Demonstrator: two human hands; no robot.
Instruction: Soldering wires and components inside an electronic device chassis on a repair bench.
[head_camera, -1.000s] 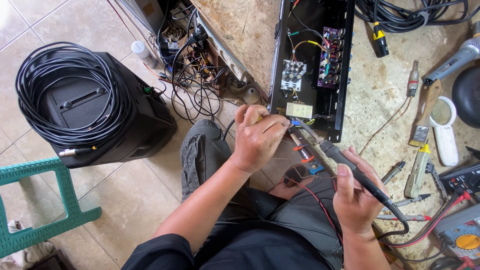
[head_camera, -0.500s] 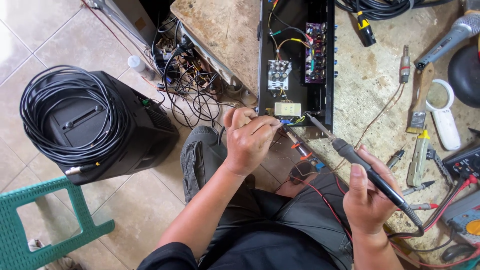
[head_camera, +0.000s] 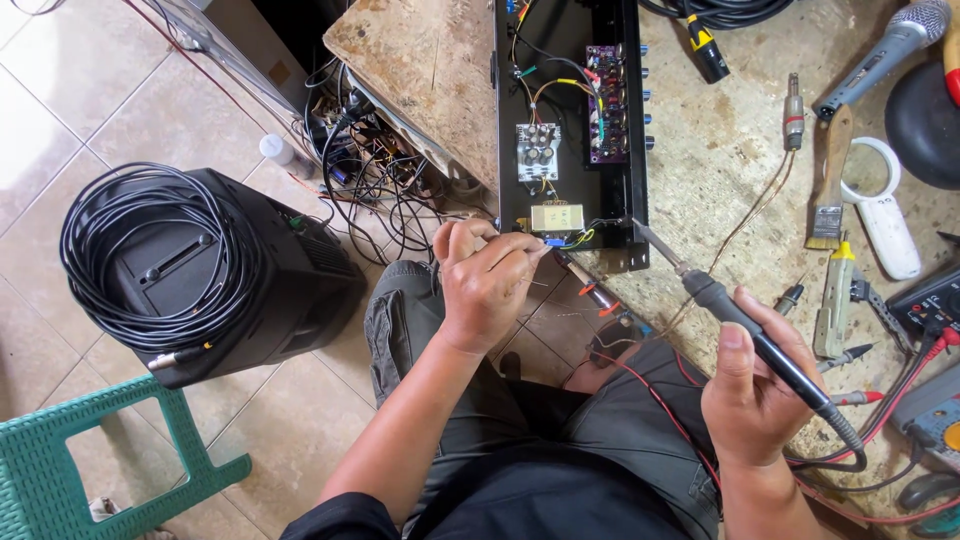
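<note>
Two hands work at the near edge of the tabletop (head_camera: 720, 160). The right hand (head_camera: 755, 390) is clenched around a soldering iron (head_camera: 745, 325), its tip touching the near corner of the open black case (head_camera: 565, 130). The left hand (head_camera: 490, 280) pinches a thin wire (head_camera: 545, 252) between its fingers (head_camera: 515, 255), just beside that case.

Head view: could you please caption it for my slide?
Right hand aims a soldering iron at an open amplifier chassis; left hand pinches solder wire.

Black soldering iron (head_camera: 760, 340), purple circuit board (head_camera: 607, 103), green stool (head_camera: 90, 460)
</note>
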